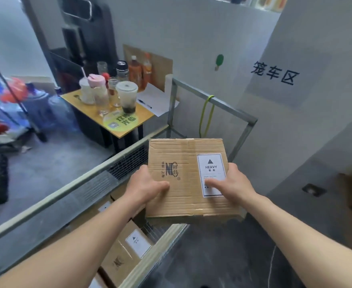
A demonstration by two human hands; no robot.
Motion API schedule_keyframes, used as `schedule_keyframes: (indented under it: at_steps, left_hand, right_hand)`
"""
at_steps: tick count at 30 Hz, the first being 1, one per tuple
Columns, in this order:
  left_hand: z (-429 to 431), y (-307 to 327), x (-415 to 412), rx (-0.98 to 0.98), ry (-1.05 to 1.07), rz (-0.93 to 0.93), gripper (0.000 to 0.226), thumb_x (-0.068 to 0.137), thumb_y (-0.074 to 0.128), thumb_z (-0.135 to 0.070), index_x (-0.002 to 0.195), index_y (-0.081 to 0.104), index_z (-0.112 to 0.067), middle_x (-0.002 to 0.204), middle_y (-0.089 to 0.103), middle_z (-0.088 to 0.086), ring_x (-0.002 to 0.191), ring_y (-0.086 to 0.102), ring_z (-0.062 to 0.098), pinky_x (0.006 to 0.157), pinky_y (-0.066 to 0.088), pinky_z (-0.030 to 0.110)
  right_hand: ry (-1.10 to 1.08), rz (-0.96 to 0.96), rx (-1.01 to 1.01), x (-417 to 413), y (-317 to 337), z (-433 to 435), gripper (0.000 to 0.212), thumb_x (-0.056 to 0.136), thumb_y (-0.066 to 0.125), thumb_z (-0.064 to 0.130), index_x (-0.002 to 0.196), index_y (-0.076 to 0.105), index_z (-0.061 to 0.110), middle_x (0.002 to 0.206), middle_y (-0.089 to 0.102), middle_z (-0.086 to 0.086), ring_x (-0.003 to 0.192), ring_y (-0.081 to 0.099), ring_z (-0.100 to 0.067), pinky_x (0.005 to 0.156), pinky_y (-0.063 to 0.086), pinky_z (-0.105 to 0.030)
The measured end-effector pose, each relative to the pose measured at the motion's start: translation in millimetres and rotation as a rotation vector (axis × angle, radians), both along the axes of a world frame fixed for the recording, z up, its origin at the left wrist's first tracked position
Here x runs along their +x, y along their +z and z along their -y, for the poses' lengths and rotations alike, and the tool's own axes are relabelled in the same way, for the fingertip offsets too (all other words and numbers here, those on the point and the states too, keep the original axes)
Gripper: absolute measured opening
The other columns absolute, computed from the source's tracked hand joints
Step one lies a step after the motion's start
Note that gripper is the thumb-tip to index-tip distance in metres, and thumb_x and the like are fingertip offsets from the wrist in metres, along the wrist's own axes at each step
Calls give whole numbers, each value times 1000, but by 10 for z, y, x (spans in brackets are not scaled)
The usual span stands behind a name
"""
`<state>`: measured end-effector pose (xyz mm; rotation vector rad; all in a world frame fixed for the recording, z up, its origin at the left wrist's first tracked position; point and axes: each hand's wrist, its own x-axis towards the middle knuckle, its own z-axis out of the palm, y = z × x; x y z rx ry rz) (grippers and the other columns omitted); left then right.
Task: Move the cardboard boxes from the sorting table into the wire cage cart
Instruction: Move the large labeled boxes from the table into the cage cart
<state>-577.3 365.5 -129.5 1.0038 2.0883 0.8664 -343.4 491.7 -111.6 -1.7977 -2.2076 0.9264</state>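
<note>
I hold a brown cardboard box (183,163) with a white "HEAVY" label in the air above the wire cage cart (92,179). My left hand (145,185) grips its left edge, thumb on top. My right hand (232,182) grips its right edge, thumb lying across the label. The box hangs over the cart's near corner. Inside the cart, below my left forearm, lie other cardboard boxes (127,252) with similar labels and logos, partly hidden by my arm and the cart's rails.
A small yellow-topped table (127,126) crowded with cups, jars and bottles stands behind the cart. Water jugs (60,113) sit on the floor at left. A grey wall with black characters rises at right. A green band (207,113) hangs from the cart's far rail.
</note>
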Motion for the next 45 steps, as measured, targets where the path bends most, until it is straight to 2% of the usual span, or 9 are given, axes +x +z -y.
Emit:
schedule_keyframes:
  at_steps: [3,8,11,14,22,28,31,37,45]
  left_hand:
    - [-37,-93,-237,5,73,33,45,69,85,-33,99,52,-27,95,62,-13,85,57,1,62,42,20]
    - [-194,-312,-494,-53,235,55,43,70,84,-31,100,55,-25,97,64,-10,92,62,11,76,51,30]
    - [-326,-471,-569,-76,345,77,38,68,84,-29,92,53,-27,91,63,-13,86,61,5,64,46,21]
    - [-533,-658,-593,-141,453,102,51,64,83,-33,106,56,-20,100,65,-7,94,63,14,77,53,31]
    - [-827,-1488,-525,-293,665,182,53,71,85,-28,111,52,-18,107,63,-3,95,60,16,74,45,28]
    - [-836,-2450,-442,-390,694,286,54,73,86,-25,113,51,-16,114,64,1,103,62,22,93,53,40]
    - [-797,-2957,-401,-441,695,306,56,73,86,-27,115,51,-15,113,64,1,101,61,21,87,52,36]
    - [-666,-3784,-268,-479,702,375,49,77,84,-26,106,45,-22,91,54,-12,76,51,3,55,35,16]
    - [-646,-4309,-282,-492,706,505,45,82,77,-15,115,47,-21,111,61,0,99,62,20,84,55,36]
  right_hand:
    - [77,20,-13,-373,-78,-242,79,59,76,63,120,42,26,105,58,13,97,60,-17,79,49,-38]
    - [219,43,-31,-896,-324,-695,80,58,75,64,121,42,28,96,56,23,84,56,-4,61,39,-28]
    - [319,40,-72,-1175,-527,-1024,79,59,76,61,121,42,27,98,57,22,87,58,-6,67,44,-33]
    - [409,56,-108,-1388,-760,-1379,76,60,76,60,120,41,28,102,59,18,90,60,-8,71,47,-35]
    - [609,132,-189,-1772,-1535,-1887,75,65,79,53,123,39,26,107,61,11,92,61,-16,74,49,-38]
    - [657,250,-256,-1818,-2446,-1925,77,68,79,55,125,37,24,107,59,10,87,60,-18,70,46,-37]
    - [670,303,-294,-1793,-2956,-1895,79,72,80,52,130,37,21,113,60,6,90,59,-21,74,47,-38]
    - [687,390,-373,-1761,-3771,-1792,84,77,81,48,138,32,18,127,61,1,105,64,-25,86,53,-43]
    - [677,445,-424,-1871,-4316,-1821,84,75,82,47,139,34,19,128,62,0,107,64,-28,90,53,-47]
